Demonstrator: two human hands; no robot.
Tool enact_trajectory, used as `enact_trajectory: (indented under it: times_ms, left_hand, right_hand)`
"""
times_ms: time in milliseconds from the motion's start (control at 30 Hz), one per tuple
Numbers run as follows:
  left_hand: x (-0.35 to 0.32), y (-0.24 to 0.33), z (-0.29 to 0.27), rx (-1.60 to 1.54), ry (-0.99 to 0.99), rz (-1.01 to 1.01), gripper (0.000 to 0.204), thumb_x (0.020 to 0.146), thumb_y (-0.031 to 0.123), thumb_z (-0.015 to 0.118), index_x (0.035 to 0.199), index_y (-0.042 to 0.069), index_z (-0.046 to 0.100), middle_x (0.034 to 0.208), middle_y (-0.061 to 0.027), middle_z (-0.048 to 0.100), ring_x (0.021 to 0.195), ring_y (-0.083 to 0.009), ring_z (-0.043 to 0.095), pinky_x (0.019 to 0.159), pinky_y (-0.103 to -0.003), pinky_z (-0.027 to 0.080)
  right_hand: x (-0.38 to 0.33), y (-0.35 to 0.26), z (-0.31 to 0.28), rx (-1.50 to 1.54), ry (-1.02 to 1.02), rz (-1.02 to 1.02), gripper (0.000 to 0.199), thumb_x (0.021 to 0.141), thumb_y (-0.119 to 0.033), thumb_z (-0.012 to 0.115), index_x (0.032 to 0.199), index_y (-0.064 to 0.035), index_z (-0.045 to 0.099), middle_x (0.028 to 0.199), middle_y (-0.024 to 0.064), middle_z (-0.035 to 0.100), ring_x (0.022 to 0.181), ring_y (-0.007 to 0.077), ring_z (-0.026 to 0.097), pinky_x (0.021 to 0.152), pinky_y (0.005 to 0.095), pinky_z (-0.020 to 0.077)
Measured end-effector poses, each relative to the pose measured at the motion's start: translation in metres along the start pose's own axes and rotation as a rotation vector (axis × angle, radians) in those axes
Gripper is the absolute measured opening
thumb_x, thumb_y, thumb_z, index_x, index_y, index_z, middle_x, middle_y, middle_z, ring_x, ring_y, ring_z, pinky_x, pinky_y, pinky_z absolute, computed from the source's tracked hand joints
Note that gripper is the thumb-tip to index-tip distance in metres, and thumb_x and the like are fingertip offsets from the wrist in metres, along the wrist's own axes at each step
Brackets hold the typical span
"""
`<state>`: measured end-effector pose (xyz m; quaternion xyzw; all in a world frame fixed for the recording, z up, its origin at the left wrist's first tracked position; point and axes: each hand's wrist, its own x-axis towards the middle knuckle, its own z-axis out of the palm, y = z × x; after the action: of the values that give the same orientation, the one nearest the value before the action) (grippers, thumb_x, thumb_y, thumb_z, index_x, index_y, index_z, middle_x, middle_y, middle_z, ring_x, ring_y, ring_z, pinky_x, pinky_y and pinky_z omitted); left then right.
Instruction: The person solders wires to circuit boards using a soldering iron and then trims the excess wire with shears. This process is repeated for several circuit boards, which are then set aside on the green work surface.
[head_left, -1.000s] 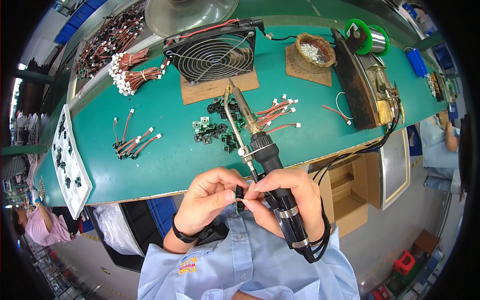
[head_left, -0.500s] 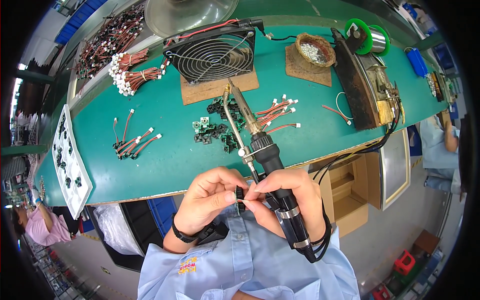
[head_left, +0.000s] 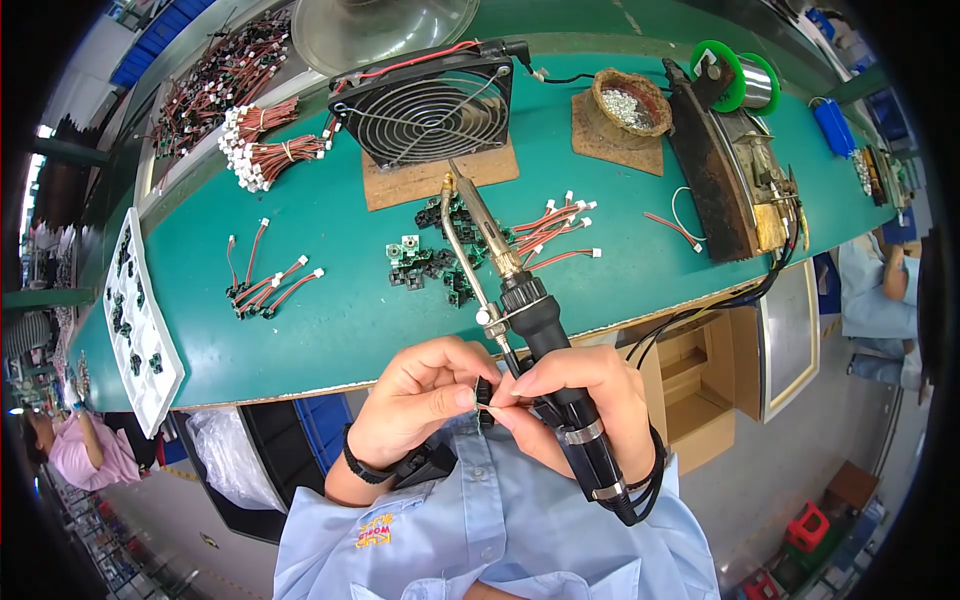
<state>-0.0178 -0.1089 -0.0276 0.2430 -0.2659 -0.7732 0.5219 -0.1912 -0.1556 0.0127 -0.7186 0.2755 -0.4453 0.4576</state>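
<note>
My left hand [head_left: 420, 395] pinches a small circuit board with a black part [head_left: 484, 402] in front of my chest. My right hand [head_left: 590, 390] is wrapped around a soldering iron [head_left: 540, 320] with a metal feed tube [head_left: 460, 250] clamped along it; its tip points away, toward the fan. The right thumb and index finger also press together beside the board, at what looks like a thin wire end, too small to be sure. Several small green and black boards [head_left: 410, 262] lie on the mat beyond the iron, beside loose red wires with white connectors [head_left: 560, 225].
A black fan [head_left: 425, 115] stands at the back. Right of it are a bowl of metal bits [head_left: 628, 108], a solder spool [head_left: 745, 78] and a dark metal stand [head_left: 710, 165]. Finished-looking wired boards [head_left: 265, 295] lie left, near a white tray [head_left: 150, 370]. Bundled cables [head_left: 275, 155] lie back left.
The iron's tip has shifted slightly left and its handle a little right. The board between my hands has moved slightly right and down. Both hands keep their hold.
</note>
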Motion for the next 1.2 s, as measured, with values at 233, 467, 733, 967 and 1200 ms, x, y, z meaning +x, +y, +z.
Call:
enact_trajectory:
  times_ms: [233, 467, 733, 967, 1200]
  left_hand:
    - [0.0, -0.002, -0.001, -0.001, 0.015, -0.004, 0.021, 0.086, 0.014, 0.06, 0.1, -0.001, 0.054, 0.1, -0.01, 0.059, 0.093, -0.0165, 0.057, 0.081, -0.029, 0.043]
    - [0.0, 0.0, 0.0, -0.003, 0.024, 0.008, 0.021, 0.086, 0.012, 0.06, 0.1, -0.001, 0.054, 0.1, -0.0093, 0.058, 0.093, -0.0159, 0.056, 0.081, -0.028, 0.043]
    - [0.0, 0.016, 0.005, 0.152, 0.043, -0.052, 0.014, 0.084, 0.001, 0.059, 0.097, -0.002, 0.055, 0.099, -0.0096, 0.057, 0.094, -0.0148, 0.056, 0.081, -0.028, 0.044]
    - [0.004, 0.012, 0.011, 0.571, 0.088, 0.229, 0.017, 0.079, -0.009, 0.056, 0.093, 0.0, 0.052, 0.097, -0.0131, 0.06, 0.094, -0.0182, 0.057, 0.084, -0.033, 0.044]
    - [0.007, 0.005, 0.021, 0.358, 0.265, 0.213, 0.015, 0.078, 0.001, 0.059, 0.087, 0.002, 0.047, 0.093, -0.0173, 0.061, 0.088, -0.02, 0.058, 0.08, -0.031, 0.044]
  right_hand:
    - [-0.002, 0.001, 0.0, 0.014, -0.001, 0.009, 0.039, 0.069, 0.004, 0.073, 0.095, -0.0052, 0.047, 0.074, 0.0088, 0.064, 0.068, 0.0167, 0.066, 0.058, 0.0257, 0.0506]
    - [-0.001, 0.001, -0.001, 0.012, 0.001, 0.028, 0.038, 0.068, 0.004, 0.073, 0.095, -0.0053, 0.048, 0.076, 0.0081, 0.064, 0.069, 0.0171, 0.066, 0.059, 0.0261, 0.0506]
    - [-0.002, 0.008, -0.007, 0.098, -0.032, 0.059, 0.037, 0.068, 0.007, 0.069, 0.099, -0.0058, 0.054, 0.08, 0.0079, 0.061, 0.068, 0.0193, 0.061, 0.06, 0.027, 0.048]
    - [-0.002, 0.005, -0.008, -0.112, 0.02, 0.054, 0.039, 0.068, 0.006, 0.072, 0.096, -0.0066, 0.049, 0.081, 0.0092, 0.065, 0.074, 0.0176, 0.066, 0.061, 0.0271, 0.0521]
    - [-0.005, 0.017, -0.015, -0.329, 0.116, -0.059, 0.036, 0.075, -0.008, 0.07, 0.102, -0.0067, 0.046, 0.081, 0.0113, 0.064, 0.067, 0.0227, 0.062, 0.071, 0.0296, 0.0471]
